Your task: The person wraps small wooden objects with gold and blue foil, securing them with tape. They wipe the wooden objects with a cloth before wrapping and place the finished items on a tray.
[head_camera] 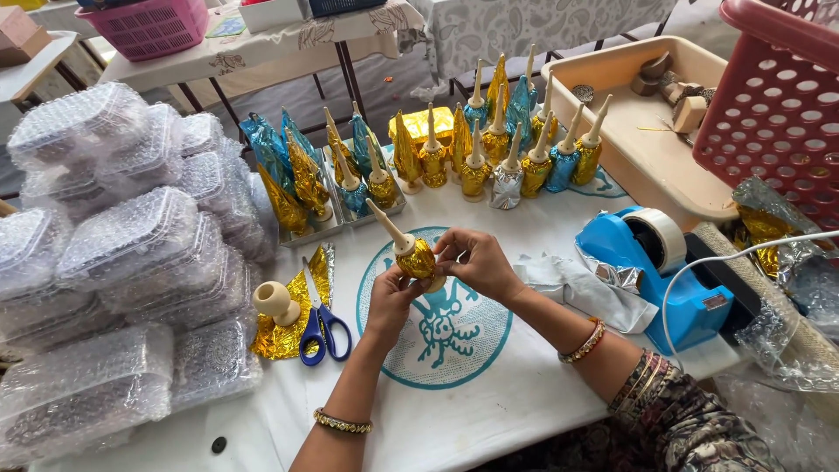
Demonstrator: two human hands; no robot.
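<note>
Both my hands hold a small wooden cone-topped figure [407, 247] with gold foil wrapped round its bulb. My left hand [391, 301] grips it from below. My right hand [473, 260] pinches the foil on its right side. The pointed wooden tip slants up to the left. Beyond it stand several finished figures [507, 153] wrapped in gold, blue and silver foil. To the left, a bare wooden base piece [275, 301] rests on a sheet of gold foil [288, 336], beside blue-handled scissors [320, 325].
Stacks of bubble-wrapped boxes [114, 271] fill the left side. A blue tape dispenser [669, 271] sits at right, with crumpled silver foil [585, 284] beside it. A beige tray [629, 140] of wooden parts and a red basket [778, 105] stand at the far right.
</note>
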